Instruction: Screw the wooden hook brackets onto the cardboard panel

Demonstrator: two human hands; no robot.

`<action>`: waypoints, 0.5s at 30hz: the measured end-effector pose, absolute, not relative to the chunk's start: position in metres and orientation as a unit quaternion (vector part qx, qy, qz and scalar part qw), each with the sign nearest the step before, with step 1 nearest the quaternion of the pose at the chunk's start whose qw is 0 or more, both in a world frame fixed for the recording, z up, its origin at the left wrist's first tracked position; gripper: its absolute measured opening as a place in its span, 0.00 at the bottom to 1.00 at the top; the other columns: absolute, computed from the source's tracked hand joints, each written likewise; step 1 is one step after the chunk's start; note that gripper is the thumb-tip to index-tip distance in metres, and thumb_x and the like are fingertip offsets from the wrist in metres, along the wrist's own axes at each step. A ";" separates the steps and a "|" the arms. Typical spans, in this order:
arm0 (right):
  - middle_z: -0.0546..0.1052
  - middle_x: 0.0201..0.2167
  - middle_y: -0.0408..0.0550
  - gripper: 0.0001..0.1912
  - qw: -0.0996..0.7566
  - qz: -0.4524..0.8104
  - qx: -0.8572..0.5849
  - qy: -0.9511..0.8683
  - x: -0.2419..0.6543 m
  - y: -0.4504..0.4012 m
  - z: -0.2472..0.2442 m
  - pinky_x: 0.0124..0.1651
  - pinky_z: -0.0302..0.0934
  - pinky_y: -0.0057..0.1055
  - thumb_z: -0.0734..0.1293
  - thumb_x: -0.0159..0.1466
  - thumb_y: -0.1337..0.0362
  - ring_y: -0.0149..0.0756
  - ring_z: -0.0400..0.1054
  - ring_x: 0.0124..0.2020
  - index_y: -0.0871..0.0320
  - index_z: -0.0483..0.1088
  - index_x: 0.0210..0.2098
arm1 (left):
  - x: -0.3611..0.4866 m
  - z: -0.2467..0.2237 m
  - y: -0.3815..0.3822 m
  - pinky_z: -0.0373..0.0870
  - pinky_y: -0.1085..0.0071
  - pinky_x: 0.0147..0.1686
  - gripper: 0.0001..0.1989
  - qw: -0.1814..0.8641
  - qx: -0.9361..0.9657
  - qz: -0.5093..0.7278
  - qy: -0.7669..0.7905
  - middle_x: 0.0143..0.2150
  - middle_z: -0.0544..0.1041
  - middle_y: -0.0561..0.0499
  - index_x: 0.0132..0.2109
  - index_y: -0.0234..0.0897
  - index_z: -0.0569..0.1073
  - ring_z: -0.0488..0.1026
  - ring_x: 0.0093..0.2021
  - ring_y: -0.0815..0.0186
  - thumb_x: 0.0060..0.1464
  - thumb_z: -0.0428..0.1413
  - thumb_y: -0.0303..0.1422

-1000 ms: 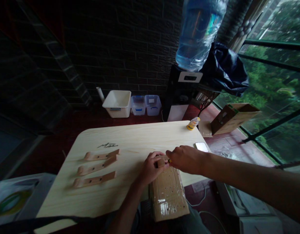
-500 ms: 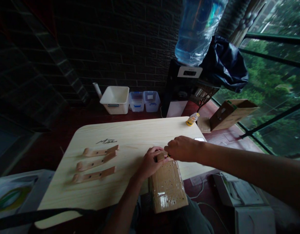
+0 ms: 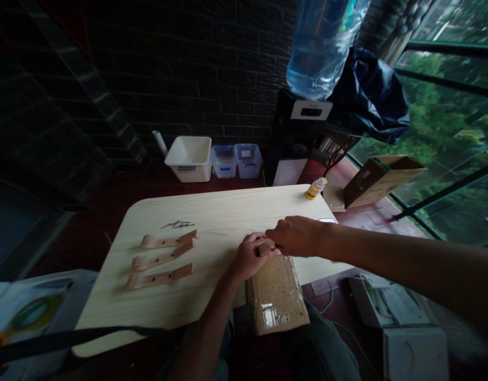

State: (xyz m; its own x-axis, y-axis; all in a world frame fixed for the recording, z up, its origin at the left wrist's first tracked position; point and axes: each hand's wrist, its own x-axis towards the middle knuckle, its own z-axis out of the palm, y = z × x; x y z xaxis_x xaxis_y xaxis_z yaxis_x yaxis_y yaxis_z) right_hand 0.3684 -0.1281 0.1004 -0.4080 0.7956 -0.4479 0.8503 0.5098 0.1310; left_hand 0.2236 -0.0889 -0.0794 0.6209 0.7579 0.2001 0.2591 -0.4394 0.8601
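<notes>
My left hand (image 3: 249,257) is closed around a small light-brown wooden piece (image 3: 264,248), pressing it down at the far end of a tape-wrapped cardboard box (image 3: 277,296). Right beside it, my right hand (image 3: 288,234) is a fist, touching or nearly touching the left fingertips. A bit of yellow and dark shows below that fist, but what it grips is hidden. The box, dotted with small holes, rests over my legs at the table's front edge. To the left lie three curved wooden pieces with dark spots, the middle one a wooden piece (image 3: 163,258).
On the pale table (image 3: 212,211) lie several dark thin strips (image 3: 177,225). A clear bottle with yellow ends (image 3: 316,188) stands at the far right corner, near a white-screened flat object (image 3: 326,220). Beyond are a white basket (image 3: 190,159), a water dispenser (image 3: 289,143) and a cardboard carton (image 3: 380,180).
The view has shifted slightly, so the table things sit a little higher and further right. Both hands keep their places at the wooden piece; the right fist has turned slightly.
</notes>
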 end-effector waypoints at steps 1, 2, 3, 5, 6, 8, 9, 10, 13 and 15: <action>0.81 0.40 0.61 0.16 0.235 -0.062 0.493 0.835 0.369 -0.128 0.100 0.36 0.65 0.34 0.67 0.67 0.62 0.48 0.77 0.41 0.66 0.73 0.50 | 0.223 -0.079 -0.089 0.72 0.62 0.54 0.06 0.422 0.795 0.297 0.318 0.50 0.78 0.49 0.38 0.43 0.82 0.74 0.53 0.58 0.51 0.66 0.37; 0.81 0.40 0.61 0.15 0.237 -0.068 0.497 0.832 0.369 -0.129 0.101 0.37 0.66 0.35 0.67 0.67 0.62 0.48 0.78 0.42 0.67 0.73 0.49 | 0.223 -0.079 -0.089 0.72 0.62 0.54 0.06 0.423 0.795 0.300 0.316 0.50 0.78 0.49 0.38 0.43 0.81 0.74 0.52 0.58 0.51 0.66 0.37; 0.81 0.41 0.61 0.15 0.238 -0.075 0.502 0.828 0.369 -0.129 0.101 0.37 0.66 0.35 0.66 0.68 0.62 0.49 0.78 0.42 0.67 0.73 0.49 | 0.223 -0.078 -0.089 0.72 0.62 0.54 0.07 0.424 0.793 0.303 0.315 0.50 0.78 0.49 0.38 0.43 0.81 0.74 0.52 0.58 0.51 0.66 0.37; 0.81 0.41 0.62 0.15 0.239 -0.090 0.516 0.818 0.368 -0.128 0.103 0.37 0.67 0.35 0.66 0.68 0.62 0.49 0.78 0.42 0.67 0.73 0.48 | 0.223 -0.078 -0.089 0.72 0.62 0.54 0.07 0.425 0.790 0.311 0.314 0.50 0.78 0.49 0.38 0.42 0.81 0.74 0.51 0.58 0.51 0.66 0.36; 0.81 0.41 0.62 0.15 0.240 -0.095 0.523 0.812 0.367 -0.128 0.104 0.37 0.67 0.34 0.66 0.68 0.63 0.49 0.78 0.42 0.67 0.73 0.48 | 0.223 -0.077 -0.089 0.72 0.62 0.54 0.07 0.425 0.789 0.314 0.315 0.49 0.78 0.49 0.38 0.42 0.81 0.74 0.51 0.58 0.50 0.66 0.36; 0.81 0.40 0.63 0.15 0.244 -0.099 0.539 0.800 0.365 -0.129 0.105 0.37 0.68 0.34 0.66 0.67 0.63 0.49 0.78 0.42 0.68 0.73 0.48 | 0.223 -0.076 -0.090 0.72 0.62 0.55 0.07 0.424 0.788 0.315 0.316 0.49 0.78 0.48 0.38 0.43 0.81 0.74 0.51 0.58 0.50 0.66 0.36; 0.81 0.40 0.64 0.15 0.243 -0.098 0.548 0.795 0.363 -0.129 0.105 0.37 0.68 0.34 0.66 0.67 0.63 0.50 0.78 0.43 0.68 0.73 0.49 | 0.224 -0.076 -0.090 0.72 0.62 0.55 0.07 0.423 0.788 0.315 0.317 0.49 0.78 0.49 0.38 0.43 0.81 0.74 0.51 0.58 0.50 0.66 0.36; 0.81 0.41 0.65 0.16 0.241 -0.097 0.557 0.788 0.362 -0.129 0.106 0.38 0.68 0.35 0.67 0.66 0.63 0.50 0.78 0.43 0.69 0.73 0.49 | 0.224 -0.075 -0.090 0.72 0.62 0.54 0.07 0.422 0.788 0.316 0.319 0.49 0.78 0.49 0.38 0.43 0.81 0.74 0.51 0.58 0.50 0.66 0.36; 0.81 0.41 0.66 0.17 0.229 -0.100 0.583 0.773 0.358 -0.130 0.109 0.38 0.69 0.36 0.67 0.65 0.62 0.52 0.78 0.44 0.69 0.74 0.48 | 0.224 -0.074 -0.090 0.72 0.62 0.53 0.05 0.418 0.789 0.319 0.317 0.48 0.78 0.48 0.36 0.42 0.81 0.74 0.50 0.59 0.50 0.66 0.35; 0.81 0.41 0.65 0.17 0.224 -0.110 0.581 0.775 0.357 -0.130 0.114 0.39 0.69 0.34 0.68 0.65 0.62 0.50 0.78 0.44 0.68 0.74 0.49 | 0.223 -0.075 -0.090 0.72 0.62 0.53 0.05 0.417 0.790 0.321 0.313 0.49 0.78 0.48 0.36 0.42 0.81 0.74 0.50 0.59 0.51 0.66 0.35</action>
State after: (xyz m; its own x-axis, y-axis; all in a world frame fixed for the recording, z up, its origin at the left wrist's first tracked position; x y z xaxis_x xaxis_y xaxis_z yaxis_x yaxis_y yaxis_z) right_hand 0.3572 -0.1301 0.1135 -0.2249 0.8506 -0.4753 0.9494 0.3010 0.0896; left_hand 0.2233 -0.0896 -0.0749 0.5979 0.7627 0.2466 0.2262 -0.4557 0.8609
